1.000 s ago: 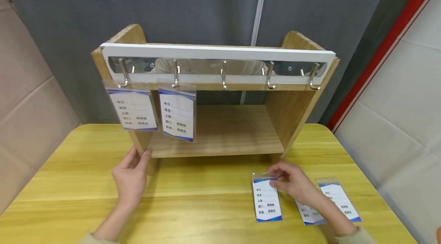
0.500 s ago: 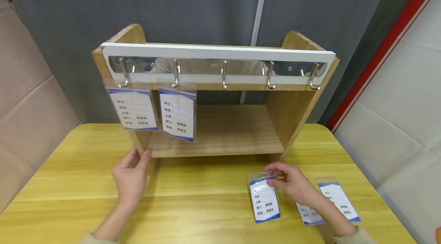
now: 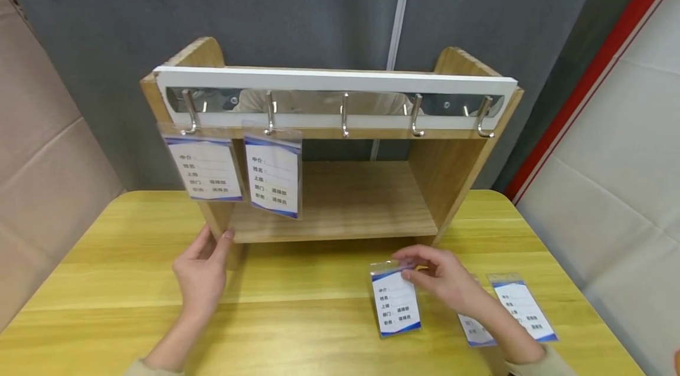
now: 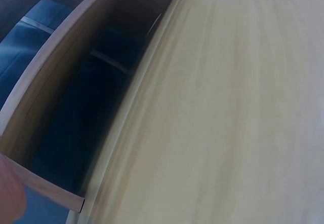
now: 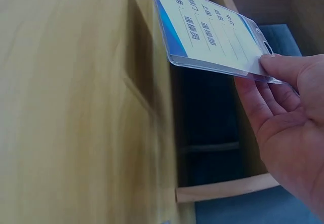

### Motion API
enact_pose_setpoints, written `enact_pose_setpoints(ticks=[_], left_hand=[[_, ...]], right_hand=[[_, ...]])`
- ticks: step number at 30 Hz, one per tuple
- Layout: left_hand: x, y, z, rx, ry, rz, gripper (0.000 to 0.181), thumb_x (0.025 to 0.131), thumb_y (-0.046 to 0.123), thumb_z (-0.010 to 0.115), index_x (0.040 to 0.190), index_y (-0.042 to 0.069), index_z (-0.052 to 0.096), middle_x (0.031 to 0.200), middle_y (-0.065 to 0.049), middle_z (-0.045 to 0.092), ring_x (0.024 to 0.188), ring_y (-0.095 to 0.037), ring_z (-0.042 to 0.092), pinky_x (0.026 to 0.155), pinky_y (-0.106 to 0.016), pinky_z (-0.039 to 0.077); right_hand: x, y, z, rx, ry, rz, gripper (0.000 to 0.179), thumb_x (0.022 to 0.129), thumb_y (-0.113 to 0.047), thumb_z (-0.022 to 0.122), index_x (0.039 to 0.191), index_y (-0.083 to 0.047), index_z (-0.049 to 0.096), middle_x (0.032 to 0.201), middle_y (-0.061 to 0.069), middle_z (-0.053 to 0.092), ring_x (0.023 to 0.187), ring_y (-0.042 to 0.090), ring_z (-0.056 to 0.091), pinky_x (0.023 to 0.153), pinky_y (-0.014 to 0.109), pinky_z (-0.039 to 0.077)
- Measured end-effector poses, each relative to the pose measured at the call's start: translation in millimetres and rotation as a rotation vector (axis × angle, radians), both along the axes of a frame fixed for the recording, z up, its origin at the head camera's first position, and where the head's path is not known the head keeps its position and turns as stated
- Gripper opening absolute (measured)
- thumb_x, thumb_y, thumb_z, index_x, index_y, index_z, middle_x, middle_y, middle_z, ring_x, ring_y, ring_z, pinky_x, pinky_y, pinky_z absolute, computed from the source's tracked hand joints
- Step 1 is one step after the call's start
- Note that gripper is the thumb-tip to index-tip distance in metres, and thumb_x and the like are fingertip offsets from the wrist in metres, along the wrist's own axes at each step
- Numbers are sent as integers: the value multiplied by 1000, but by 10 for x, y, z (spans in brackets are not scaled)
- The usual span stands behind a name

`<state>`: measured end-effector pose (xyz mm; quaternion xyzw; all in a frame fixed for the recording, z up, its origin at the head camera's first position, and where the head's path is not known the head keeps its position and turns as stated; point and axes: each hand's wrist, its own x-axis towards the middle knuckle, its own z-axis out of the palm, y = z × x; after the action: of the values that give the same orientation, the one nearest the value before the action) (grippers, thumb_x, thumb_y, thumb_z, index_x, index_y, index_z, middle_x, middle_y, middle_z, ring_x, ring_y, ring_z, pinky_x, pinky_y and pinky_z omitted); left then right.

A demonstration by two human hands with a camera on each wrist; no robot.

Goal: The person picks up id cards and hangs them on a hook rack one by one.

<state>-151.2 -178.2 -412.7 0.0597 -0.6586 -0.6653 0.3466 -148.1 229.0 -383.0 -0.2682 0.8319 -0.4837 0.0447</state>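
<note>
My right hand (image 3: 446, 281) pinches the top edge of a clear-sleeved name badge (image 3: 395, 302) between thumb and fingers. In the right wrist view the badge (image 5: 212, 31) is raised off the table, its shadow falling on the wood. With thumb in front and fingers behind, my left hand (image 3: 200, 275) grips the lower left side panel of a wooden shelf (image 3: 340, 202). Only a thumb tip (image 4: 10, 193) shows at the panel in the left wrist view. Two more badges hang from the hooks: one (image 3: 204, 169) at far left, one (image 3: 273, 175) on the second hook.
A white rail (image 3: 308, 122) with several metal hooks runs across the shelf front. On the yellow wooden table (image 3: 308, 329), two badges lie at the right: one (image 3: 520, 308) in plain view, another (image 3: 475, 329) partly behind my right forearm. A grey curtain (image 3: 319, 10) hangs behind.
My right hand has moved left and lifted the badge off the table, tilting it a little. My left hand and the hanging badges have stayed in place.
</note>
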Motion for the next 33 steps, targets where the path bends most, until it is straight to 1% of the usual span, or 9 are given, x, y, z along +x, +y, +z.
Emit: enact_pose_setpoints(ticks=[3, 6, 8, 11, 12, 16, 23, 28, 33], left_hand=[[-3, 0, -2, 6, 0, -4, 38, 93, -9, 69, 130, -1, 66, 126, -24, 61, 101, 2, 70, 88, -23, 59], [-4, 1, -3, 7, -2, -5, 39, 93, -9, 69, 130, -1, 65, 127, -24, 61, 101, 3, 69, 88, -23, 59], [-6, 1, -2, 6, -2, -4, 39, 93, -9, 69, 130, -1, 65, 127, -25, 61, 101, 3, 69, 88, -23, 59], [-7, 2, -1, -2, -2, -2, 39, 93, -8, 69, 130, -1, 65, 127, -24, 61, 101, 3, 69, 88, -22, 59], [-8, 2, 0, -2, 0, -2, 39, 93, -8, 70, 130, 0, 65, 127, -24, 61, 101, 3, 69, 88, -22, 59], [-8, 2, 2, 3, 5, -7, 39, 93, -8, 69, 131, 0, 65, 128, -24, 61, 103, 3, 68, 90, -23, 59], [-7, 4, 13, 1, -8, 2, 39, 93, -7, 70, 131, 0, 65, 128, -24, 61, 102, 4, 68, 89, -22, 59], [-4, 6, 16, 10, -6, 3, 39, 93, -7, 70, 131, 0, 65, 128, -24, 61, 101, 3, 69, 89, -22, 59], [-2, -2, 4, 8, -7, -9, 39, 93, -7, 70, 131, 0, 65, 128, -23, 61, 102, 3, 69, 90, -22, 59]], right_hand=[[-5, -41, 32, -4, 7, -5, 26, 100, -4, 67, 125, -2, 68, 113, 7, 71, 97, 14, 65, 77, 25, 62], [-15, -75, 58, -21, 30, -13, 26, 99, -1, 66, 125, 0, 68, 112, 14, 72, 97, 11, 65, 74, 25, 63], [-20, -94, 76, -34, 53, -18, 26, 98, 1, 67, 125, 0, 68, 112, 16, 72, 97, 11, 66, 73, 26, 63], [-22, -119, 102, -48, 82, -25, 27, 97, 3, 67, 124, 0, 69, 112, 13, 73, 96, 8, 66, 72, 25, 63], [-22, -127, 113, -52, 88, -24, 27, 97, 3, 67, 124, -1, 69, 113, 11, 73, 96, 10, 66, 72, 26, 63], [-29, -159, 139, -79, 110, -5, 29, 96, 5, 67, 124, -2, 69, 115, 9, 73, 98, 9, 67, 72, 26, 64], [-42, -207, 196, -131, 131, 32, 31, 95, 8, 67, 124, 1, 67, 118, 12, 72, 99, 12, 68, 73, 27, 65], [-44, -238, 239, -168, 159, 39, 29, 95, 9, 66, 124, 3, 67, 119, 13, 71, 98, 13, 67, 76, 26, 65], [-57, -297, 301, -204, 220, 46, 29, 96, 8, 67, 124, 1, 67, 118, 12, 71, 99, 17, 65, 77, 23, 64]])
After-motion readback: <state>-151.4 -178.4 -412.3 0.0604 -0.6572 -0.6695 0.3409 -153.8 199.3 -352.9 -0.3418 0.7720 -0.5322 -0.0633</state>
